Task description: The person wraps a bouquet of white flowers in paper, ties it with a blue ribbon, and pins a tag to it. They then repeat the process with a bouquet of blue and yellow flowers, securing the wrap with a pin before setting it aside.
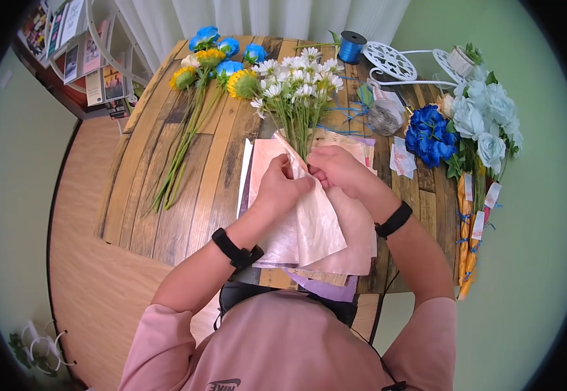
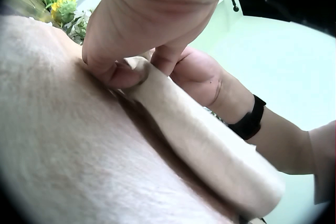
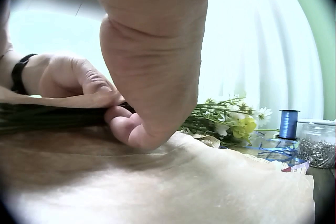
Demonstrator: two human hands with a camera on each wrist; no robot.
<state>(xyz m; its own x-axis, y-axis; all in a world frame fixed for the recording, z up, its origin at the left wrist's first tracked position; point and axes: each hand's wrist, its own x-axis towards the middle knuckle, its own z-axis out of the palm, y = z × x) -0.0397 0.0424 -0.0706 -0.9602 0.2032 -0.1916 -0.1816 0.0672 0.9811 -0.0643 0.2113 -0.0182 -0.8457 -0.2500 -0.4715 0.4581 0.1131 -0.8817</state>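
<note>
A bunch of white daisies (image 1: 301,88) lies on layered pale pink wrapping paper (image 1: 355,241), blooms toward the far side. My left hand (image 1: 280,186) pinches the paper's left edge, which is folded over the stems. This folded flap (image 2: 205,134) runs as a loose roll below the fingers in the left wrist view. My right hand (image 1: 342,171) grips the bunch just below the blooms, its fingers curled at the green stems (image 3: 58,119) in the right wrist view. The lower stems are hidden under the flap in the head view.
Blue and yellow flowers (image 1: 208,68) lie on the wooden table (image 1: 185,228) at left. A blue ribbon spool (image 1: 352,47), a clear jar (image 1: 385,116) and a white metal stand (image 1: 391,62) are at the back right. Wrapped blue bouquets (image 1: 492,111) line the right edge.
</note>
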